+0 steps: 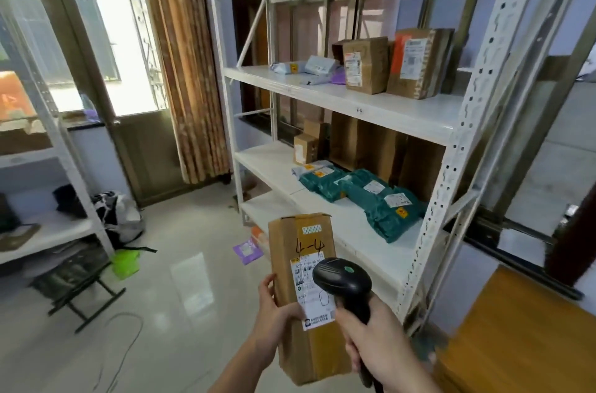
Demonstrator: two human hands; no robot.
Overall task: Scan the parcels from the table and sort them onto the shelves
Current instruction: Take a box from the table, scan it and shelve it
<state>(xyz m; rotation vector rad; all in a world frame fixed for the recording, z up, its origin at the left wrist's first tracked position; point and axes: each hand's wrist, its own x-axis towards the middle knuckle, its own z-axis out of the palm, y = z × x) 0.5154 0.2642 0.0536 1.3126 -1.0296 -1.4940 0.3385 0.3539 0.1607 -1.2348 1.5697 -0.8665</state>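
Note:
My left hand (274, 309) grips a tall brown cardboard parcel (290, 251) from its left side, thumb on the front near the white shipping label. "4-4" is handwritten on the parcel's face. My right hand (371, 347) grips the handle of a black barcode scanner (342, 280), whose head lies over the label's right part. Both are held in front of a white metal shelf unit (380, 109). Its upper shelf holds brown boxes (367, 65) and grey bags; the lower one holds green bags (377, 202) and small boxes.
An orange-brown wooden table (522, 328) stands at the lower right. A second white rack (48, 231) is on the left with bags and a folding stool (80, 289) under it. A purple packet (246, 251) lies on the tiled floor. A cable runs across the floor.

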